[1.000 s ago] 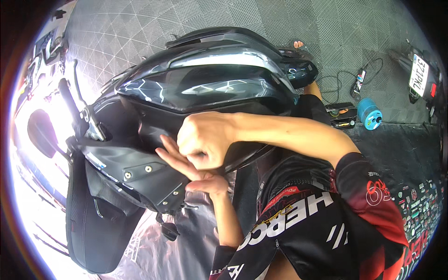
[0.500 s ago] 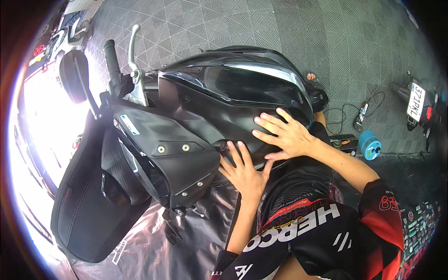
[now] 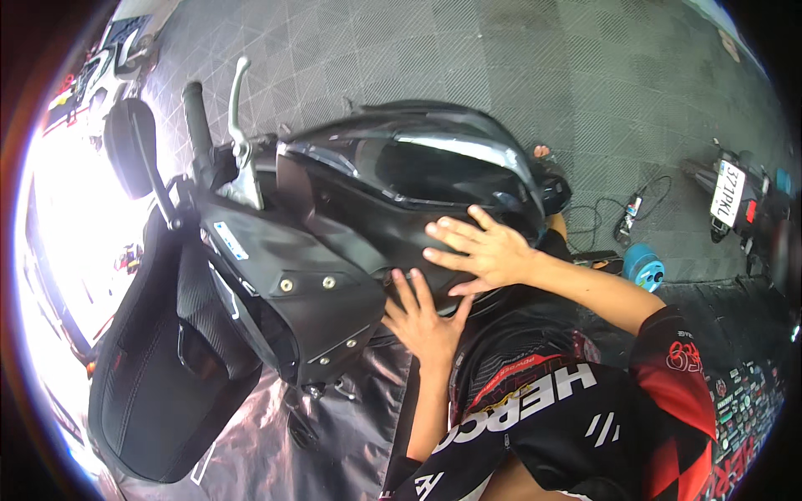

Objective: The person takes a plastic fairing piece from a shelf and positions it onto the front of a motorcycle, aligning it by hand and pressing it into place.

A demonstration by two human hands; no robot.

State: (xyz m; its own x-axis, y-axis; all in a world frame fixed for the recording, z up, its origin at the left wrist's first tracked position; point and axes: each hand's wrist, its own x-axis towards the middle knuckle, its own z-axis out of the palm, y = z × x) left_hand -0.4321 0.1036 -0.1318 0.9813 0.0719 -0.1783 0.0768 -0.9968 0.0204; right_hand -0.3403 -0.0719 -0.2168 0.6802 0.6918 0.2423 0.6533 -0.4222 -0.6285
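A matte black body panel point(image 3: 347, 221) of a scooter lies under both my hands, below a glossy black curved section point(image 3: 418, 163). My left hand point(image 3: 428, 328) rests with spread fingers on the panel's near lower edge, holding nothing. Just right of it and farther up, my right hand point(image 3: 493, 255) lies flat on the panel, its fingers apart. My two thumbs come close together. Left of my hands, a matte cover point(image 3: 305, 309) carries several bolts and a small light sticker. The undersides of my palms are hidden.
At the left are a silver lever point(image 3: 240, 117), a handlebar grip point(image 3: 197, 125), a mirror point(image 3: 131, 150) and a black seat point(image 3: 159, 392). Rightward stand a blue round container point(image 3: 642, 267), a cabled tool point(image 3: 630, 219) and another motorbike point(image 3: 756, 200). A person's toes point(image 3: 541, 151) show beyond the scooter.
Both hands stay spread on the panel; the right has shifted a little leftward relative to it. The whole view has also moved slightly.
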